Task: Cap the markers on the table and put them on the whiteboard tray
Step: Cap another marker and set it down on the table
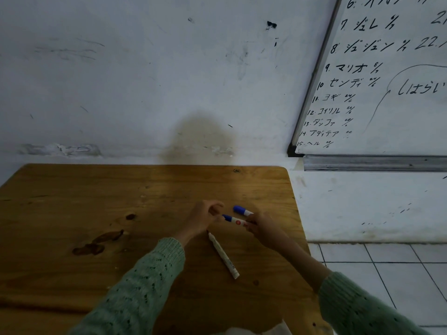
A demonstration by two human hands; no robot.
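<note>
Capping step, lower centre: right hand [260, 224] grips two blue-capped markers [235, 221]; left hand [203, 218] loosely curled, empty. Next: uncapped marker [223, 255] needs cap; none visible.

Right hand [260, 227] grips two blue markers [235, 220]; uncapped marker [223, 255] on table [96, 201].
</note>
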